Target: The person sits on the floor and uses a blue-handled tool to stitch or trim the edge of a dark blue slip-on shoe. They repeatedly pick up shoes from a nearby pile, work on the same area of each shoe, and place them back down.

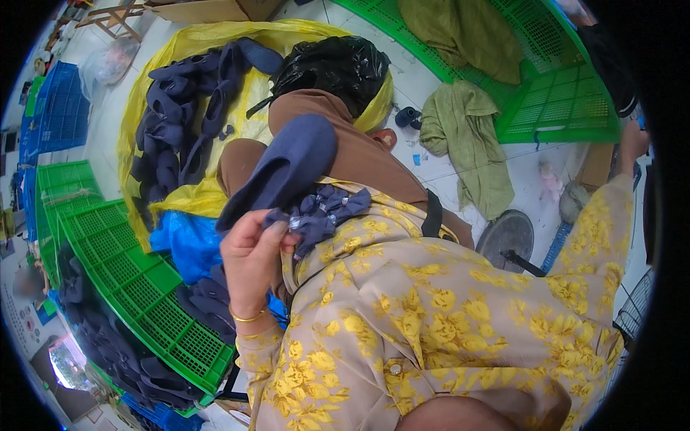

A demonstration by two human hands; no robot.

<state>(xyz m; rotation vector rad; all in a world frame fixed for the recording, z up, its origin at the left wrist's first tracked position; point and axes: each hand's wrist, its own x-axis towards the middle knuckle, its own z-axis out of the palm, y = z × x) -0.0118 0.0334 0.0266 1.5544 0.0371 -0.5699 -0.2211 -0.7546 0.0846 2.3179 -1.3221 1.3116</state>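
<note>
My left hand (253, 248) is closed in a pinch on a dark navy fabric bow (291, 223) with a small shiny piece on it. Several more such bows (338, 205) lie heaped on my lap next to it. A dark blue slip-on shoe (295, 154) rests across my knee, just beyond the hand, its opening facing up. Far to the right, my right hand (632, 144) is stretched out at the dark rim of the picture, where its fingers are too unclear to read.
A yellow plastic bag (133, 136) holds many dark shoes (169, 108) and a black bag (334, 65). Green crates stand at the left (136, 280) and far right (557, 108). Olive cloth (467, 144), a dark thread spool (407, 117) and a round stool (507, 233) are to the right.
</note>
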